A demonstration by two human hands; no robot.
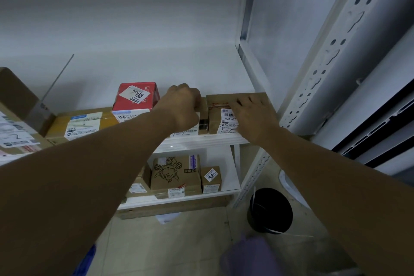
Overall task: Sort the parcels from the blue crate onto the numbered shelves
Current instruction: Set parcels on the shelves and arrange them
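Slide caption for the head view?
Left hand grips a small parcel, right hand rests on the 502-602 parcel, on the upper shelf.

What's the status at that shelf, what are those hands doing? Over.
Left hand grips small box on upper shelf. Right hand flat on brown parcel beside it. Red box crowds the left side.

Both bare forearms stretch forward. The left forearm comes in from 8 o'clock, the right forearm from 4 o'clock, and they converge near the middle. The left hand is knuckles-up, its fingers curled over the top of a small parcel. The right hand, at its 3 o'clock, lies palm-down with straight, slightly spread fingers.
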